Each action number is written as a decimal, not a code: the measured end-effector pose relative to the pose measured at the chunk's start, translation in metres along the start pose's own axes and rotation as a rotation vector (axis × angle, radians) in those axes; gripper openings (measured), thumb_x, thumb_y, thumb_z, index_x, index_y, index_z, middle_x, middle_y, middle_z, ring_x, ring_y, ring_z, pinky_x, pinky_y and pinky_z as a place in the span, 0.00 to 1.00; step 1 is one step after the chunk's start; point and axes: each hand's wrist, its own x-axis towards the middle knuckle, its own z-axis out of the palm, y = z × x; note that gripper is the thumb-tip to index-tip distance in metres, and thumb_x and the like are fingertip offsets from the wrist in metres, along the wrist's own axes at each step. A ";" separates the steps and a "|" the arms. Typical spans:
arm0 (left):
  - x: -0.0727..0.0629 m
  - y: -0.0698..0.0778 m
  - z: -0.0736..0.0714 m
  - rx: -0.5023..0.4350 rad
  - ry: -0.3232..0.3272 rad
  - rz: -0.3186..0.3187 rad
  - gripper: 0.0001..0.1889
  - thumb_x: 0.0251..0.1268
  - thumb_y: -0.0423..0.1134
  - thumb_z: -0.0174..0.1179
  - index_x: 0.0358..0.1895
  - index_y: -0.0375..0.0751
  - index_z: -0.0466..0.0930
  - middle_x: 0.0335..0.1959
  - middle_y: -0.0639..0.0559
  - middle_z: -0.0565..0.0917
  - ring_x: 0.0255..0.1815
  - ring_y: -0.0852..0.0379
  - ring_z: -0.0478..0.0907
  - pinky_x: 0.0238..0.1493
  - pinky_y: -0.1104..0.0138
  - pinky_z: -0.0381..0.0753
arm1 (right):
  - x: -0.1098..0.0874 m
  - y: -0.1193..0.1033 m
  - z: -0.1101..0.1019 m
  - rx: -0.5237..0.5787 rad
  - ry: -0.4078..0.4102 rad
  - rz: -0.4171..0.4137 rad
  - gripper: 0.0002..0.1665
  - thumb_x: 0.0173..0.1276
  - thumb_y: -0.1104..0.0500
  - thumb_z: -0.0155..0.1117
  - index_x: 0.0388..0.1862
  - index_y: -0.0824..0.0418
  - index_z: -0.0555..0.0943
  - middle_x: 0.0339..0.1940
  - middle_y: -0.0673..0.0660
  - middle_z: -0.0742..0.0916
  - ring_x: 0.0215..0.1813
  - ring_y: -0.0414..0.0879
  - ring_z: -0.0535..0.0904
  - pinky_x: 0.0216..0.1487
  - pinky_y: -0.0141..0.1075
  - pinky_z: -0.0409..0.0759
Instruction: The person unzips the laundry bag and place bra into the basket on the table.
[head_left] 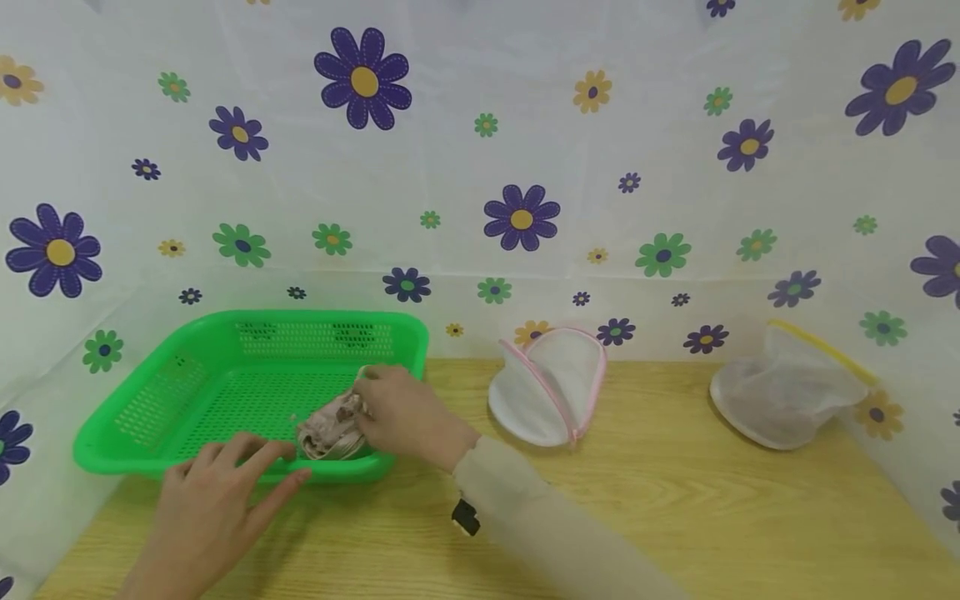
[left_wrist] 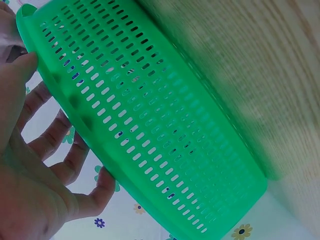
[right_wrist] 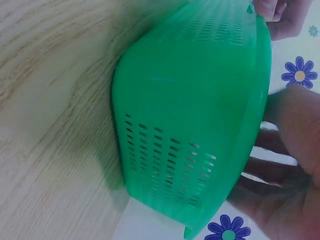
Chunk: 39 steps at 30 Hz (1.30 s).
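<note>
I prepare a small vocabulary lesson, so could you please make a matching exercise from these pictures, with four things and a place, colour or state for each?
1. cloth
2. basket
3. left hand
4. yellow-edged bag

A. green
B. at the basket's near rim
C. rightmost on the table
D. held by the right hand

Pairs: 1-D, 2-A, 3-B, 4-C

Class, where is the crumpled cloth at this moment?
In the head view, the crumpled cloth is left of centre, in the green perforated basket, at its near right corner, held by the right hand.
</note>
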 end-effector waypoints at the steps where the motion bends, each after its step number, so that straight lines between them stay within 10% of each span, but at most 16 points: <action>1: 0.000 0.000 0.000 0.002 0.001 0.000 0.15 0.58 0.60 0.69 0.42 0.57 0.85 0.38 0.53 0.85 0.32 0.43 0.82 0.26 0.41 0.77 | 0.000 0.000 -0.001 0.018 0.029 0.012 0.10 0.74 0.56 0.62 0.48 0.59 0.85 0.48 0.53 0.87 0.48 0.43 0.83 0.43 0.26 0.83; 6: -0.001 -0.001 0.000 0.004 -0.010 -0.009 0.16 0.57 0.60 0.70 0.42 0.57 0.85 0.39 0.53 0.85 0.33 0.42 0.83 0.28 0.41 0.78 | -0.002 0.002 -0.001 -0.055 0.029 0.088 0.13 0.79 0.51 0.56 0.44 0.56 0.84 0.41 0.50 0.88 0.47 0.43 0.83 0.56 0.39 0.85; 11: -0.001 -0.002 0.000 -0.003 -0.015 -0.016 0.16 0.56 0.58 0.71 0.43 0.56 0.85 0.39 0.51 0.86 0.35 0.41 0.84 0.28 0.39 0.78 | -0.001 0.005 0.000 0.016 -0.143 -0.030 0.11 0.76 0.51 0.60 0.35 0.52 0.84 0.32 0.45 0.86 0.37 0.37 0.77 0.69 0.45 0.77; 15: -0.001 -0.002 0.000 -0.004 -0.014 -0.011 0.17 0.56 0.58 0.71 0.44 0.55 0.86 0.40 0.50 0.86 0.36 0.40 0.84 0.27 0.39 0.78 | 0.002 0.005 -0.001 0.118 -0.172 -0.166 0.07 0.71 0.60 0.65 0.43 0.55 0.88 0.38 0.46 0.90 0.40 0.34 0.79 0.61 0.31 0.78; 23: -0.001 -0.002 0.000 -0.010 -0.009 -0.015 0.17 0.56 0.58 0.71 0.44 0.55 0.86 0.39 0.50 0.86 0.35 0.40 0.84 0.28 0.38 0.78 | 0.001 -0.005 -0.008 0.138 -0.205 -0.178 0.10 0.70 0.58 0.70 0.49 0.51 0.90 0.46 0.42 0.92 0.46 0.32 0.83 0.58 0.25 0.78; 29: -0.001 -0.003 0.001 -0.005 -0.007 -0.018 0.18 0.57 0.59 0.71 0.44 0.54 0.86 0.40 0.50 0.86 0.35 0.39 0.84 0.27 0.38 0.78 | -0.003 -0.012 -0.005 0.094 -0.270 -0.075 0.27 0.83 0.39 0.46 0.28 0.49 0.82 0.22 0.42 0.83 0.23 0.31 0.75 0.30 0.24 0.75; 35: -0.001 -0.002 0.002 -0.009 -0.008 -0.020 0.17 0.55 0.58 0.72 0.43 0.55 0.86 0.39 0.50 0.86 0.35 0.39 0.84 0.28 0.38 0.78 | -0.007 -0.014 -0.003 -0.043 -0.252 -0.005 0.36 0.85 0.38 0.28 0.17 0.46 0.69 0.12 0.43 0.73 0.25 0.36 0.78 0.76 0.48 0.70; 39: -0.001 -0.001 0.003 -0.007 -0.009 -0.016 0.17 0.56 0.58 0.71 0.44 0.55 0.86 0.40 0.50 0.86 0.36 0.39 0.84 0.29 0.38 0.79 | -0.017 -0.004 -0.010 0.046 -0.158 -0.086 0.34 0.86 0.40 0.31 0.18 0.47 0.69 0.12 0.42 0.71 0.23 0.34 0.73 0.67 0.41 0.77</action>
